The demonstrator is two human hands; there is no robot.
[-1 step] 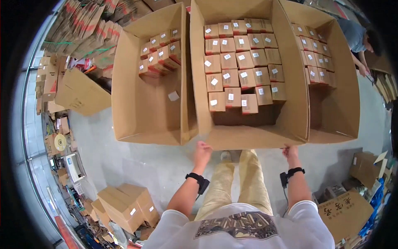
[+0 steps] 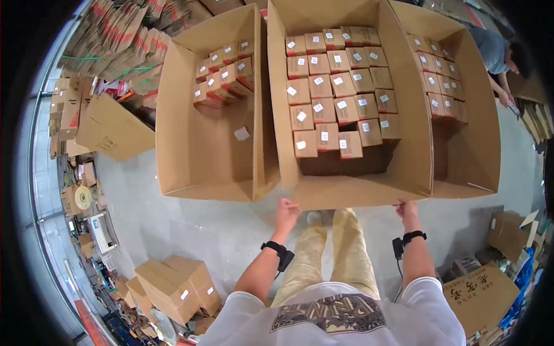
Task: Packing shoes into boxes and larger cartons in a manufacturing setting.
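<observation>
Both hands on the near wall of the big middle carton [image 2: 358, 196] — left hand [image 2: 287, 212] at its near-left corner, right hand [image 2: 408, 209] at the near-right corner. Each grip looks curled over or against the top edge of that wall; I cannot tell from here whether the fingers are clenched on the cardboard or only resting on it. Hands spread wide, one per corner, which I judge suits steadying or shifting a carton this broad.

Just beyond the grip, inside the carton, small labelled boxes [image 2: 334, 86] are packed in tight rows against the far wall; the strip nearest the hands is bare cardboard floor.

Left of the left hand stands a second open carton [image 2: 173, 144], touching the middle one, with a small cluster of boxes at its far end. Right of the right hand, a third carton [image 2: 479, 144], boxes stacked along its far-left side.

All three sit on the grey floor [image 2: 190, 225]. Another person [image 2: 496, 52] bends over at far right — well apart from my hands.
</observation>
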